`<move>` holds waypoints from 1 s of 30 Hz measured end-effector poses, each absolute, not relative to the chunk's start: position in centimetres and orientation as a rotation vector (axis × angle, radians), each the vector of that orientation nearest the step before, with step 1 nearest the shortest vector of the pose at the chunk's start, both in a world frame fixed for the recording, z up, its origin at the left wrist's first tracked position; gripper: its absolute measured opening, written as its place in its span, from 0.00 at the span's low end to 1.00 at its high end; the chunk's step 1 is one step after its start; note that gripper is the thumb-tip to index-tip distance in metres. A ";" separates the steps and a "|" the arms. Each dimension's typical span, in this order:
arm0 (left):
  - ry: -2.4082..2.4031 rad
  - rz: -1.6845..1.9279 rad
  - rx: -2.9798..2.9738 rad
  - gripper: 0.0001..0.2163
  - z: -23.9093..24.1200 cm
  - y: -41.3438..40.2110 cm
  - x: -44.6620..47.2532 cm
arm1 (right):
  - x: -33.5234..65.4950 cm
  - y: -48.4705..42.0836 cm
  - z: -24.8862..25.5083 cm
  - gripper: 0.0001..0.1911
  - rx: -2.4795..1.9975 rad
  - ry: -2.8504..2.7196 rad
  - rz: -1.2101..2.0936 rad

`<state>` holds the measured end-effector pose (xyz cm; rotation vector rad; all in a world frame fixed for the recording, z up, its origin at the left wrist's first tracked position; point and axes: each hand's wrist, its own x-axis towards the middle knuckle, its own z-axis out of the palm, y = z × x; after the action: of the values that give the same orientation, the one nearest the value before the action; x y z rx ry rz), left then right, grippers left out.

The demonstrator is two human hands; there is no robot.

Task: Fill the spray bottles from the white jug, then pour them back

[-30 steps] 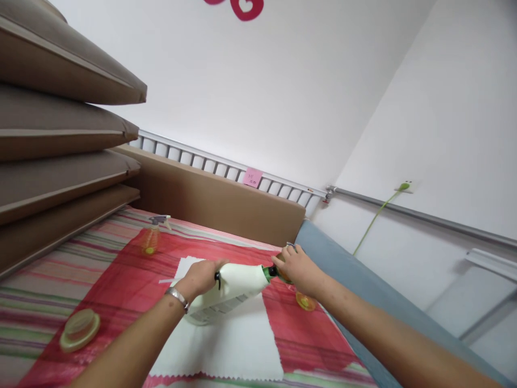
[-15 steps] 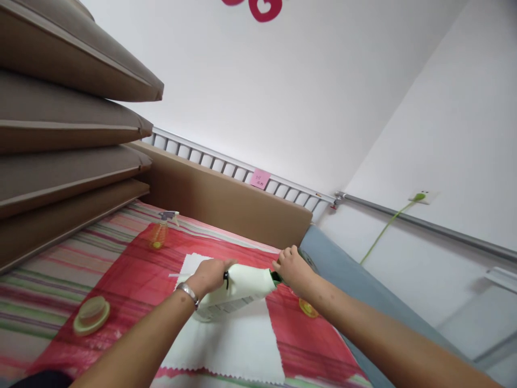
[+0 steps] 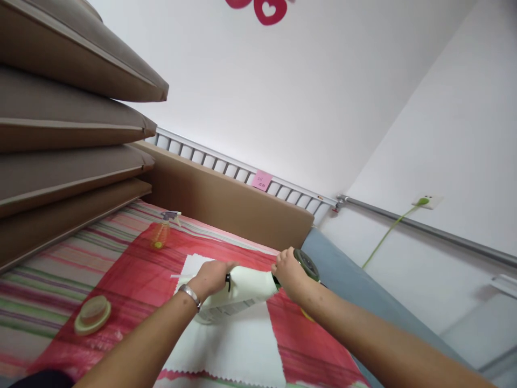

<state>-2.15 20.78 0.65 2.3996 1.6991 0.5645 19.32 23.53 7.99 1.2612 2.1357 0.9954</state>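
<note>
A pale green bottle [image 3: 242, 288] lies tilted over a white cloth [image 3: 238, 345], its neck pointing right. My left hand [image 3: 210, 277], with a metal bracelet on the wrist, is wrapped round the bottle's body. My right hand [image 3: 287, 272] is closed at the bottle's neck and grips a dark round funnel [image 3: 307, 264] that stands out past the fingers. Just below my right wrist a small yellow bottle [image 3: 306, 313] shows only in part.
A red plastic sheet [image 3: 133, 269] covers the striped bedding. An orange spray bottle [image 3: 162, 233] stands at its far left and a pale green lid [image 3: 92, 315] lies near left. Brown cushions [image 3: 68, 140] are stacked left, a brown headboard [image 3: 226, 202] behind, a grey mattress edge [image 3: 347, 288] right.
My right hand has turned at the bottle's neck, so the dark round funnel now shows beyond my fingers. The yellow bottle is more hidden under my wrist. The camera has shifted slightly left.
</note>
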 end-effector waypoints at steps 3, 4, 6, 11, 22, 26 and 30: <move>1.688 0.578 2.402 0.24 0.6 20.8 -2.2 | 19.1 23.7 7.5 0.15 1.302 2.133 0.967; 1.682 0.583 2.404 0.24 0.6 20.8 -2.2 | 19.0 23.7 7.4 0.16 1.313 2.128 0.957; 1.676 0.591 2.404 0.24 0.6 20.7 -2.2 | 18.8 23.7 7.2 0.16 1.337 2.117 0.943; 1.681 0.589 2.395 0.25 0.7 20.5 -2.0 | 18.5 23.5 6.8 0.14 1.378 2.115 0.942; 1.686 0.618 2.339 0.25 0.8 20.2 -2.0 | 18.2 22.1 8.9 0.21 1.232 2.246 0.965; 1.641 0.730 2.281 0.25 0.3 20.1 -2.5 | 20.4 21.3 11.0 0.26 1.252 2.351 0.848; 1.564 0.885 2.161 0.24 -0.6 20.0 -4.1 | 25.3 21.1 11.8 0.39 1.406 2.502 0.562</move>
<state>-4.07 20.03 -0.57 2.1610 1.5637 0.8847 25.32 21.11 11.82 1.4055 2.5025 0.5623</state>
